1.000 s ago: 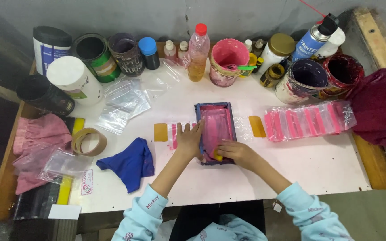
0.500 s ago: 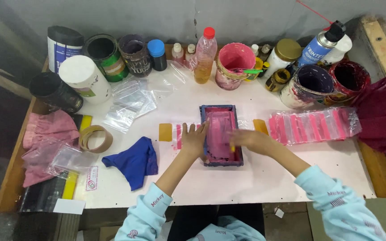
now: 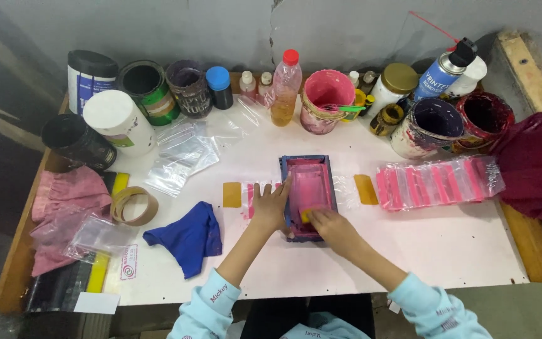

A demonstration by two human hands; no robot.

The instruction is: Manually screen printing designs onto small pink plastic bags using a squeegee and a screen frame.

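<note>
Two hands work at a small pink-inked screen frame (image 3: pixel 307 196) mid-bench (image 3: pixel 446 251): left hand (image 3: pixel 270 207) spread flat on its left edge, right hand (image 3: pixel 332 227) fingers pinching a yellow squeegee (image 3: pixel 306 216) at its near end.

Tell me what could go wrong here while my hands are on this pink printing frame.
The frame is coated in wet-looking pink ink; your left hand braces its edge, so ink might smear onto your fingers and the white table. Your right hand presses a small yellow piece inside; if the frame slips, the print could blur. The open pink paint bucket sits close behind and could tip.
</note>
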